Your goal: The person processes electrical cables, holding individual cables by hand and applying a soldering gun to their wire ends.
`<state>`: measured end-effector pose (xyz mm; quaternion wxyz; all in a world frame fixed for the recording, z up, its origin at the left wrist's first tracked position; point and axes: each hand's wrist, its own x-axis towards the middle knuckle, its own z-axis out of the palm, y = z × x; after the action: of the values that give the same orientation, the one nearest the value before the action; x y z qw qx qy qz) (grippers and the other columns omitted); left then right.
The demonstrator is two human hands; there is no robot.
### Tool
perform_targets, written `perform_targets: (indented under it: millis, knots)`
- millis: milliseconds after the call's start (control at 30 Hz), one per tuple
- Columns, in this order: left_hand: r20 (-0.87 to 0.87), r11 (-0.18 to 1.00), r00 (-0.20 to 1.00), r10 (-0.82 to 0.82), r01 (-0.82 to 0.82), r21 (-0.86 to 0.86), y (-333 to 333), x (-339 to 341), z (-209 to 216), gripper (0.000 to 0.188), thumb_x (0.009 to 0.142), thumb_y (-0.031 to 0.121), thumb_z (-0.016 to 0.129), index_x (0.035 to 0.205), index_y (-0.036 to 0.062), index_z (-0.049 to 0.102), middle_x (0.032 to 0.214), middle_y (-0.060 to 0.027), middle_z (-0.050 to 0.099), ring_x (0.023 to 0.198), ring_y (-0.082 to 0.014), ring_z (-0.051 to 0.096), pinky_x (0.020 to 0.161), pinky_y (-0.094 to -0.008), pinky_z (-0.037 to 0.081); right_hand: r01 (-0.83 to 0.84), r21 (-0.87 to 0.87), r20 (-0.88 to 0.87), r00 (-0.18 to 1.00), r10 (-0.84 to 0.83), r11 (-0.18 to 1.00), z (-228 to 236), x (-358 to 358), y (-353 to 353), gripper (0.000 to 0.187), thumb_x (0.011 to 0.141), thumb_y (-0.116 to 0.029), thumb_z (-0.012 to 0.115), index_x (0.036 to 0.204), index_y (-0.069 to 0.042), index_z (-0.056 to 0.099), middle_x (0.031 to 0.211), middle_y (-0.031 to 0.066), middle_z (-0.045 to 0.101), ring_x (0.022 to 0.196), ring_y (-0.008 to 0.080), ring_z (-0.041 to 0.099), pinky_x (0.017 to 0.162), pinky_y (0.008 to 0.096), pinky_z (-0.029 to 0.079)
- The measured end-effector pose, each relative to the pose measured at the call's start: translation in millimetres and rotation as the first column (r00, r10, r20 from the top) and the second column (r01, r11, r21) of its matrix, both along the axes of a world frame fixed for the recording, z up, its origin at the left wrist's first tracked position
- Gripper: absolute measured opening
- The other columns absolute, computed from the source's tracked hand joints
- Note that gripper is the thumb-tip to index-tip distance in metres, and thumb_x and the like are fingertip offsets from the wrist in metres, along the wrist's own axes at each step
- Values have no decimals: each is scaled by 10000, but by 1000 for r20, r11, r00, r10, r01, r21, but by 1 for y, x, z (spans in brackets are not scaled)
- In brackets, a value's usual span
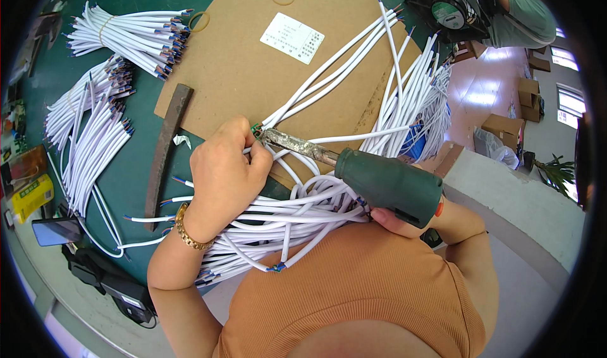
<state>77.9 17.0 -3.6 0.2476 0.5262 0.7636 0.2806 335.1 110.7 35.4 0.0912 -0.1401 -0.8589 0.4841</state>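
My left hand (229, 160), with a gold watch at the wrist, is closed in a pinch at a small green piece (256, 129) where white cables meet. Its fingertips hide part of that joint. A soldering iron (389, 184) with a dark green body lies across the middle, its worn metal barrel touching or very near the joint. My right hand (397, 222) grips the iron from below, mostly hidden behind the body. Long white cables (341, 67) run from the joint up to the far right. A loose heap of white cables (297, 212) lies against my front, under both hands.
Bundles of cut white cables (129, 35) lie at left on the green table (142, 149). A brown cardboard sheet (227, 73) carries a white label (292, 37). Beside it rests a dark metal bar (167, 155). More cables (404, 111) and a black fan (447, 15) stand far right, near another person's sleeve.
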Motion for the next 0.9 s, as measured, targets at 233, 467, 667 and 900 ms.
perform_targets:
  millis: [233,467,667,900]
  knots:
    - [44,999,999,24,-23,-35,1,1,1,136,730,57,593,686,10,473,613,-153,530,548,-304,525,523,-375,412,-9,95,28,1000,6,995,8,2,3,110,728,-105,602,824,-51,613,775,67,590,686,268,574,679,363,481]
    - [41,999,999,26,-25,-23,0,1,1,130,732,56,588,684,10,477,612,-152,533,546,-303,527,525,-377,415,108,-351,242,970,-22,930,14,12,-1,186,730,-110,593,905,-46,588,723,42,565,641,184,538,610,299,452]
    - [58,1000,998,12,-12,-8,0,0,1,125,731,56,591,687,9,484,608,-149,531,544,-303,525,524,-377,415,86,-280,226,974,-21,956,10,12,0,233,721,-102,608,941,-27,580,703,40,570,623,167,538,581,290,449]
    - [-4,999,1000,1,0,32,0,0,-1,105,705,64,602,686,36,502,587,-123,547,506,-298,562,480,-390,433,125,-231,206,975,-77,965,12,1,0,106,736,-158,674,716,-76,610,659,17,592,586,229,584,525,341,468]
